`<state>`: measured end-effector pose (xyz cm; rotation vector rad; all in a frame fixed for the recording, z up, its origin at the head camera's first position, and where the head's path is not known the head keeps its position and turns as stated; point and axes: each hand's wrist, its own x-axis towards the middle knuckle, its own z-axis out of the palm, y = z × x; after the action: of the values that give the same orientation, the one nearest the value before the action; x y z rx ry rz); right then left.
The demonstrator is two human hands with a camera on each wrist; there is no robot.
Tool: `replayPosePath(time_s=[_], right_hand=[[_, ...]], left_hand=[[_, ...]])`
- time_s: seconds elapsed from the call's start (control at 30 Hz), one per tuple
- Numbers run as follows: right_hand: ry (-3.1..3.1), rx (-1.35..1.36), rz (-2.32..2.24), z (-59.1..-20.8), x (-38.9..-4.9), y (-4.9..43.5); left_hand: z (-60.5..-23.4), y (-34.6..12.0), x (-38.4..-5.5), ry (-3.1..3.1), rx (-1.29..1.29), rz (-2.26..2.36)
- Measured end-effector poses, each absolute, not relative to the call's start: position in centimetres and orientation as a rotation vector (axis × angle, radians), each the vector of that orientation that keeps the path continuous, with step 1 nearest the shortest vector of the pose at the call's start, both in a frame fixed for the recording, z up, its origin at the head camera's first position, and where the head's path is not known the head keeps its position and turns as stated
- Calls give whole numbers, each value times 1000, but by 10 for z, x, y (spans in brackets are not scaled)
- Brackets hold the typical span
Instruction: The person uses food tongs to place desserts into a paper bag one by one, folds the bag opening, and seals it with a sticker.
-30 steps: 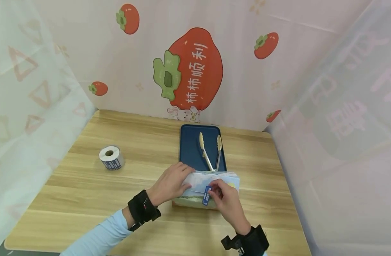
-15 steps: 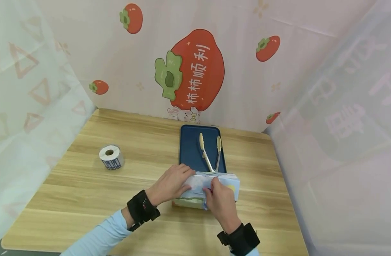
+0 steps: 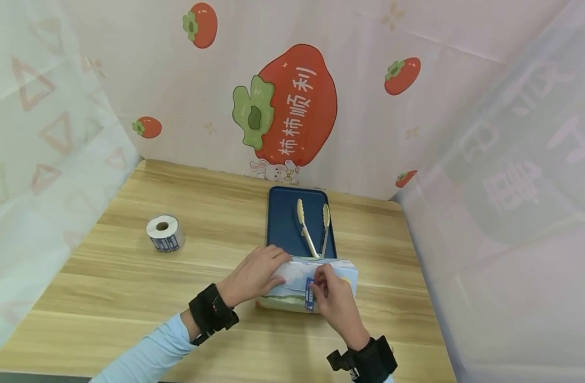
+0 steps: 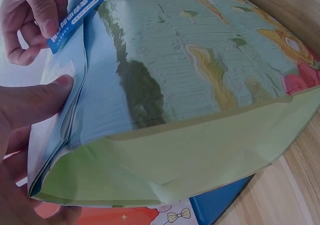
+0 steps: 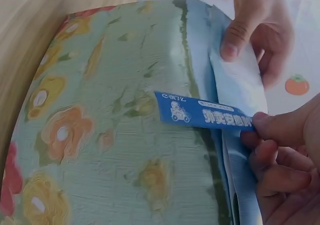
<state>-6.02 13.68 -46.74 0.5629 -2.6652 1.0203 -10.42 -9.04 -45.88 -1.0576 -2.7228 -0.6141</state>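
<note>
A paper bag point(image 3: 282, 303) printed with flowers in a painted style stands on the table, its pale blue top folded over. The left hand point(image 3: 256, 272) grips the left end of that fold; in the left wrist view its thumb point(image 4: 47, 97) lies on the near side and fingers show behind. The right hand point(image 3: 337, 298) pinches one end of a blue sticker point(image 3: 309, 294) with white print and a scooter rider. In the right wrist view the sticker point(image 5: 195, 110) lies across the fold edge, its free end over the green front of the bag.
A roll of blue-and-white labels point(image 3: 165, 233) stands at the left of the wooden table point(image 3: 201, 213). Behind the bag lies a dark blue tray point(image 3: 285, 213) bearing tongs point(image 3: 307, 234) with cream tips. Printed curtains point(image 3: 359, 133) enclose the back and sides.
The right hand turned over the sticker, hiding most of it, then turned back. The sticker now stands more upright against the bag front. The left hand has kept its grip.
</note>
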Motion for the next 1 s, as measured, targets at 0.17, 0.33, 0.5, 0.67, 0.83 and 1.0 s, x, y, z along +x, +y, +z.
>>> replayPosePath(time_s=[0.17,0.33,0.5,0.67,0.83,1.0], right_hand=[[-2654,468,941,-468,-59,130],[-2648,398,799,-468,-62,121],[-2682,344,616,-466,-65,117],[-2743,247,417,-466,-68,122],[-2743,184,403,-467,-65,127],[-2629,247,396,-471,-59,131]], left_hand=[[-459,-90,-104,-2707,-1077,-591],[-460,-90,-105,-2694,-1090,-551],[-460,-92,-106,-2692,-1107,-525],[-460,-93,-106,-2687,-1106,-538],[-459,-94,-106,-2696,-1099,-555],[-459,-94,-106,-2710,-1091,-592]])
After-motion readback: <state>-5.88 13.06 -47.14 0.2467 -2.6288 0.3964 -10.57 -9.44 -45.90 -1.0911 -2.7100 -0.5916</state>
